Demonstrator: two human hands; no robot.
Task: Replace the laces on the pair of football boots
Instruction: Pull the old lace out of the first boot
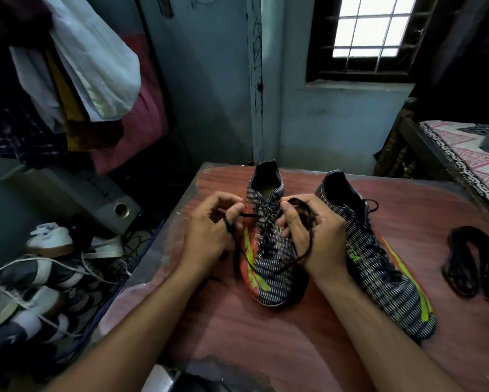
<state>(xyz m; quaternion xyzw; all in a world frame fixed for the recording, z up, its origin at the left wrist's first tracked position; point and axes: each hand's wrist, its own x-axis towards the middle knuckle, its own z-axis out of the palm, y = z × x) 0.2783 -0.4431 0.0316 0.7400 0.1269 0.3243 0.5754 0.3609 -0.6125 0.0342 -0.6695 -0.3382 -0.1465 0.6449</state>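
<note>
Two black-and-white patterned football boots with neon yellow and red stripes stand on the reddish wooden table (265, 349), toes towards me. The left boot (268, 264) is between my hands. My left hand (209, 230) pinches one end of its black lace (246, 215) on the boot's left side. My right hand (314, 230) grips the other part of the same lace, which loops over its fingers. The right boot (379, 258) lies apart on the right with its black lace threaded. A loose bundle of black laces (472, 261) rests at the table's right.
A pile of white and dark shoes (34, 278) and a speaker (116, 210) sit on the floor left of the table. Clothes (82, 80) hang at the upper left. A bed with a patterned cover (469, 157) stands at the right, under a barred window (370, 26).
</note>
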